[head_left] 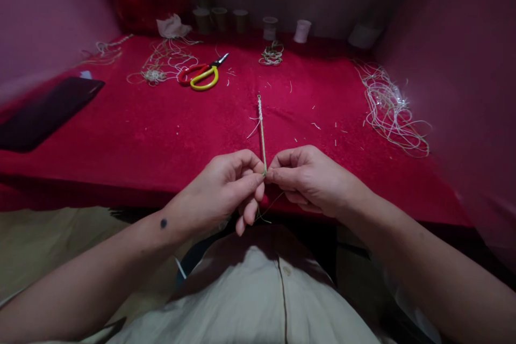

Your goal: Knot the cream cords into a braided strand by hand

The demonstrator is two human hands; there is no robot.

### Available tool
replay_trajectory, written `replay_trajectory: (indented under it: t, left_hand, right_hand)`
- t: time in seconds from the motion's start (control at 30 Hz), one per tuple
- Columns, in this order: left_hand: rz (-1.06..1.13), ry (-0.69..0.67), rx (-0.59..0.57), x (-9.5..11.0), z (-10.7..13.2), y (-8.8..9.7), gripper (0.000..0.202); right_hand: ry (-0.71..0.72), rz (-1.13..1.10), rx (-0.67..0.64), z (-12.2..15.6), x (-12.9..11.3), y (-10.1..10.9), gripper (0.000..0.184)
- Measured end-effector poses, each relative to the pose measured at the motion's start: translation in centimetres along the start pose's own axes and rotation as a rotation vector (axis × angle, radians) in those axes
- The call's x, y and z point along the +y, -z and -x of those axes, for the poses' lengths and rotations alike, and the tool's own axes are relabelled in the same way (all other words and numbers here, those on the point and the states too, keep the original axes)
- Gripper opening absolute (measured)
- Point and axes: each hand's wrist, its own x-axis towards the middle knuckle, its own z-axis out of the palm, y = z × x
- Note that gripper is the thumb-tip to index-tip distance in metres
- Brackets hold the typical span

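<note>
A pale cord [262, 140] runs down the red cloth toward me, knotted into a thicker white braid at its far end. Two thin loose ends stick out to the left of that braid. My left hand [237, 183] pinches the near end of the cord between thumb and forefinger, its other fingers curled below. Right beside it, my right hand [308, 177] is closed in a pinch at the same greenish knot. Thin strands hang beneath the hands past the table edge. The fingertips hide the knot's details.
Scissors [205, 74] with red and yellow handles lie at the back left, near tangled cord [155, 75]. More cord [395, 113] is heaped at right, a small bundle [272, 55] behind. Several spools [302, 31] line the back. A dark flat case [44, 113] lies left. Thread snippets dot the cloth.
</note>
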Motion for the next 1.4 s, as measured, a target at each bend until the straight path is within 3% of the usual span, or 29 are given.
replay_trajectory:
  t: [0.2,0.4,0.57,0.8,0.87,1.03,1.1,1.17,1.33,1.4]
  left_hand:
    - [0.013,0.039,0.042,0.1,0.0,0.0,0.008]
    - [-0.015,0.078,-0.018,0.2,-0.3,1.0,0.009]
    - [-0.106,0.132,-0.038,0.8,0.0,1.5,0.014]
    - [-0.321,0.127,0.036,1.1,0.4,2.2,0.013]
    - [-0.464,0.058,0.095,0.9,0.7,2.2,0.012]
    - [-0.952,-0.302,0.256,-0.1,1.4,1.6,0.010]
    - [-1.057,-0.360,0.285,-0.4,1.6,1.4,0.010]
    - [-1.045,-0.373,0.292,-0.5,1.9,1.2,0.011]
    - [-0.729,-0.291,0.207,-1.6,2.3,0.3,0.013]
    - [-0.718,-0.325,0.211,-2.5,2.4,-0.4,0.011]
  right_hand:
    - [0.119,0.088,0.002,-0.8,0.9,0.3,0.015]
    - [0.143,0.046,-0.014,-0.8,0.9,0.4,0.008]
    - [0.124,0.004,-0.027,-0.6,0.6,0.2,0.008]
    - [0.153,0.072,-0.006,-0.6,0.7,0.2,0.008]
    - [0.184,0.120,0.014,-0.8,0.9,0.2,0.009]
    - [0.244,0.159,0.032,-1.3,1.5,0.2,0.008]
    - [0.254,0.153,0.035,-1.3,1.7,0.2,0.008]
    - [0.256,0.148,0.034,-1.3,1.7,0.1,0.007]
    - [0.239,0.082,0.031,-1.2,1.6,-0.4,0.008]
    - [0.238,0.048,0.023,-1.1,1.6,-0.6,0.009]
